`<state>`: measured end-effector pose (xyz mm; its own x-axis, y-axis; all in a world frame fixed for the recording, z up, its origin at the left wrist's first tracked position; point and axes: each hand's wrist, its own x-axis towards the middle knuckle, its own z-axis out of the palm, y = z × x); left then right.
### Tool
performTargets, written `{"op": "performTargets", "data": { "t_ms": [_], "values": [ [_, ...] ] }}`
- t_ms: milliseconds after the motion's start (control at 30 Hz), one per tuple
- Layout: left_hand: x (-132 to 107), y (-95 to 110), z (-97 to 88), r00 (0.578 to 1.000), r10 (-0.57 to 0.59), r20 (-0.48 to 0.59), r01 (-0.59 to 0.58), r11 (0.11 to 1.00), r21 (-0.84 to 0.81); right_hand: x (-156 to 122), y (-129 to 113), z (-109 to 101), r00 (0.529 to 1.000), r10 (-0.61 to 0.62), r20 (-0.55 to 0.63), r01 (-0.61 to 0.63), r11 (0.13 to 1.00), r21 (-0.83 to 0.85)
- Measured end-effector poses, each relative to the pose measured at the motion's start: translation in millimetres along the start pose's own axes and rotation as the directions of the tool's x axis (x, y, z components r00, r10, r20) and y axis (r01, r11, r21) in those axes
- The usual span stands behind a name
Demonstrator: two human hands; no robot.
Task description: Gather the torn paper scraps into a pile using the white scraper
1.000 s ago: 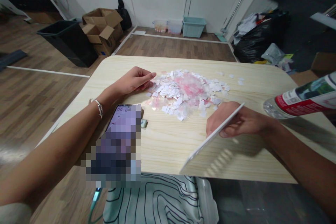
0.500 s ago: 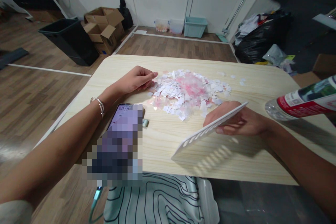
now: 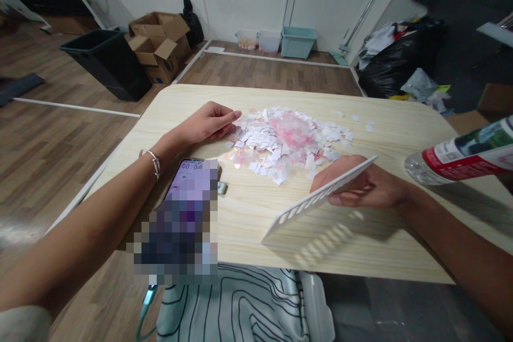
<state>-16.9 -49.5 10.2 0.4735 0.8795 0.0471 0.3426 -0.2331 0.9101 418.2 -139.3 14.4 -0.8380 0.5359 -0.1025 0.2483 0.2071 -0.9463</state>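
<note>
A heap of small white and pink paper scraps [image 3: 286, 139] lies in the middle of the light wooden table [image 3: 248, 208]. My left hand [image 3: 206, 123] rests flat on the table at the heap's left edge, fingers stretched toward the scraps. My right hand [image 3: 363, 187] grips a white slotted plastic board [image 3: 316, 200] by its far end, held tilted just above the table, near the heap's front right.
A phone [image 3: 186, 192] lies under my left forearm, a cable hanging from it. A plastic bottle [image 3: 460, 155] lies at the right edge. On the floor behind stand a black bin [image 3: 106, 61], cardboard boxes [image 3: 158, 43], a teal crate [image 3: 296, 40] and black rubbish bags [image 3: 396, 59].
The white board tipped from steeper to flatter in my right hand, its near end swinging left. My left hand stayed at the heap's edge.
</note>
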Motion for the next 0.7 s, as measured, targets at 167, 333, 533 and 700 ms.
{"op": "performTargets", "data": {
  "t_ms": [167, 333, 533, 700],
  "values": [
    [-0.8, 1.2, 1.0, 1.0, -0.008, 0.005, 0.008, 1.0, 0.003, -0.3, -1.3, -0.8, 1.0, 0.03, 0.002, -0.03, 1.0, 0.006],
    [-1.2, 0.3, 1.5, 1.0, -0.011, 0.003, 0.011, 1.0, -0.007, 0.9, -1.9, -1.5, 0.998, 0.053, 0.015, -0.053, 0.998, 0.016],
    [-1.0, 0.4, 1.8, 1.0, -0.008, 0.007, 0.008, 1.0, -0.01, 1.4, 0.2, 3.1, 0.998, 0.051, -0.036, -0.049, 0.998, 0.05],
    [-1.9, 2.0, 2.8, 1.0, -0.014, 0.004, 0.014, 1.0, -0.023, -0.8, 3.1, 2.3, 0.999, 0.02, -0.037, -0.018, 0.998, 0.066]
  ]
}}
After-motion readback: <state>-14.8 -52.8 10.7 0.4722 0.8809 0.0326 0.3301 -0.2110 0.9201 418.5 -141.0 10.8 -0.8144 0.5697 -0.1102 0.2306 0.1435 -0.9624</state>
